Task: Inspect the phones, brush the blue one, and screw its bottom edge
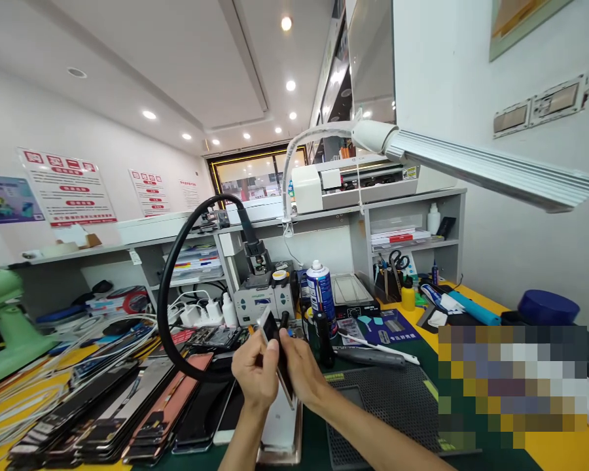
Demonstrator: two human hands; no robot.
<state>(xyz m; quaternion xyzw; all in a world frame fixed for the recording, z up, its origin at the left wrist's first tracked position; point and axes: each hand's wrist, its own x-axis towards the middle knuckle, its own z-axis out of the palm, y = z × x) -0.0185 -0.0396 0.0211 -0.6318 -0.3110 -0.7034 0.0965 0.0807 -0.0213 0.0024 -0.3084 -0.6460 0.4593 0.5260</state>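
Note:
A smartphone (285,373) with a dark face and a light edge is tilted upright between both hands above the bench. My left hand (256,367) grips its left side, thumb along the edge and fingers curled. On the phone's other side, my right hand (302,366) is closed around it, with the thumb near its upper part. Below the hands, a white phone back panel (279,428) lies on the dark green mat, partly covered by my left forearm. Dark phones or screens (203,412) lie just left of it.
Stacked phone screens (112,418) fill the left. A black hose (164,307) arches from the grey hot-air station (262,301). A blue spray can (321,294) stands behind my hands; a black perforated mat (387,405) lies right. A lamp (485,167) hangs overhead. The lower right is pixelated.

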